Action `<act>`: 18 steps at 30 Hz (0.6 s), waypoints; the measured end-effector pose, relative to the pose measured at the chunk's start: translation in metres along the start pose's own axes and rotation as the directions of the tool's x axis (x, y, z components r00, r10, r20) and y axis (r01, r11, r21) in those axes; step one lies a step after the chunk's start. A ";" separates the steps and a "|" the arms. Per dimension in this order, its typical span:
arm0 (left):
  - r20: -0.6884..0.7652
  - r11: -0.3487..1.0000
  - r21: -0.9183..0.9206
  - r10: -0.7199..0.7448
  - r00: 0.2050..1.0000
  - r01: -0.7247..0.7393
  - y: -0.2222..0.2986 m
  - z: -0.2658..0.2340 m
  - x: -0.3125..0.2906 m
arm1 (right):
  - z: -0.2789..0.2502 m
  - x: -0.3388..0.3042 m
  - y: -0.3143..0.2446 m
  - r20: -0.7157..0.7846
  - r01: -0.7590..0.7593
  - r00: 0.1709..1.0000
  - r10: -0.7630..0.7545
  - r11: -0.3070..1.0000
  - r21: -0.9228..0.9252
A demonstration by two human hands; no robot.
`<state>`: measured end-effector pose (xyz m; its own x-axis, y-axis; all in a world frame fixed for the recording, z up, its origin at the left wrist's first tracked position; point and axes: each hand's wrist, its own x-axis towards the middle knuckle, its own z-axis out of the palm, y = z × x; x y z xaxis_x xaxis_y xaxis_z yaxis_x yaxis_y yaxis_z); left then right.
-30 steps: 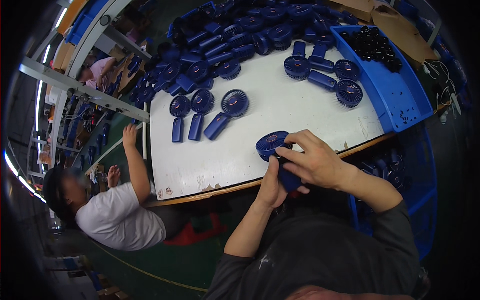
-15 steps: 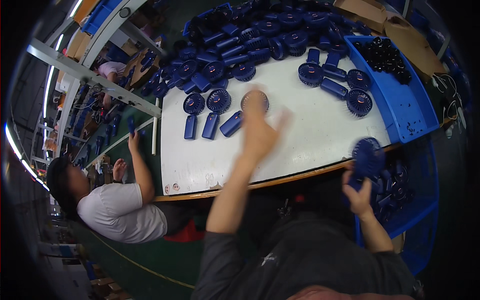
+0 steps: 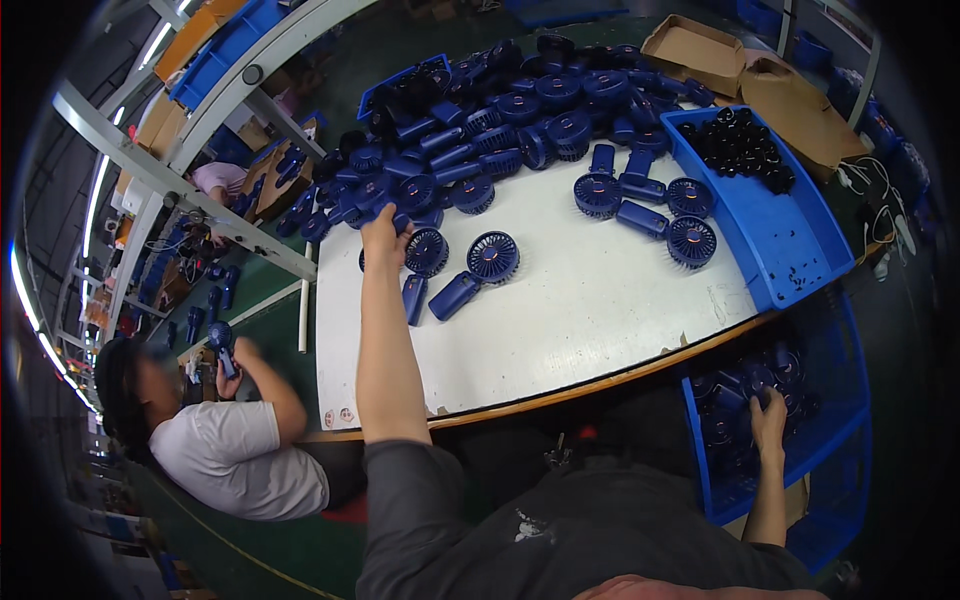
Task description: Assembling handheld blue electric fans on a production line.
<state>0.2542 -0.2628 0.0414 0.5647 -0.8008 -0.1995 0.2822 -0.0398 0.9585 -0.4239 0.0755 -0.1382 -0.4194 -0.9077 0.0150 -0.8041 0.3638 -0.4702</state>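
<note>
My left hand [image 3: 384, 242] reaches to the near edge of a heap of dark blue handheld fans [image 3: 480, 150], its fingers closed on one of them. Just right of that hand, a fan with a round head [image 3: 493, 257] lies tilted on the white tabletop, beside another fan [image 3: 427, 251]. A third one is mostly hidden behind my forearm. Low at the right, my right hand [image 3: 768, 420] is down in a blue crate [image 3: 697, 450] of fans, fingers curled round a fan [image 3: 735, 392], partly hidden.
Several fans [image 3: 690, 242] lie on the right of the white table [image 3: 560, 340]. A blue bin [image 3: 800, 250] holding small black parts stands at its right edge, with open cardboard boxes [image 3: 692, 55] behind. At left, a co-worker [image 3: 235, 450] holds a fan beside a metal frame [image 3: 215, 225].
My left hand has moved left and away from me, from the row of fans to the heap. My right hand has lowered its fan into the crate. The view has shifted slightly.
</note>
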 end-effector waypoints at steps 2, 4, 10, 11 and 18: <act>0.148 0.979 0.016 0.196 0.969 -0.201 -0.032 -0.024 -0.027 | -0.013 -0.002 -0.085 0.143 -0.051 0.989 -0.027 0.855 0.516; 0.335 0.962 -0.270 0.070 0.940 0.025 -0.055 0.013 -0.150 | -0.009 -0.012 -0.155 0.258 -0.053 0.944 -0.207 0.675 0.736; 0.441 0.944 -0.302 0.016 0.898 0.131 -0.127 0.038 -0.350 | 0.013 -0.038 -0.316 0.473 -0.267 0.626 -0.620 0.400 0.877; 0.390 0.940 -0.337 0.092 0.916 0.050 -0.130 0.040 -0.349 | 0.012 -0.039 -0.324 0.469 -0.140 0.683 -0.560 0.530 0.836; 0.660 0.676 -0.160 -0.468 0.587 0.719 -0.124 0.043 -0.301 | -0.006 -0.026 -0.332 0.255 0.710 0.389 -0.885 0.464 0.530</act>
<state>0.0164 -0.0426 -0.0089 -0.3127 -0.8461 -0.4316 0.7208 -0.5073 0.4723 -0.1488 -0.0205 0.0226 0.6562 -0.7283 0.1974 -0.4474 -0.5862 -0.6754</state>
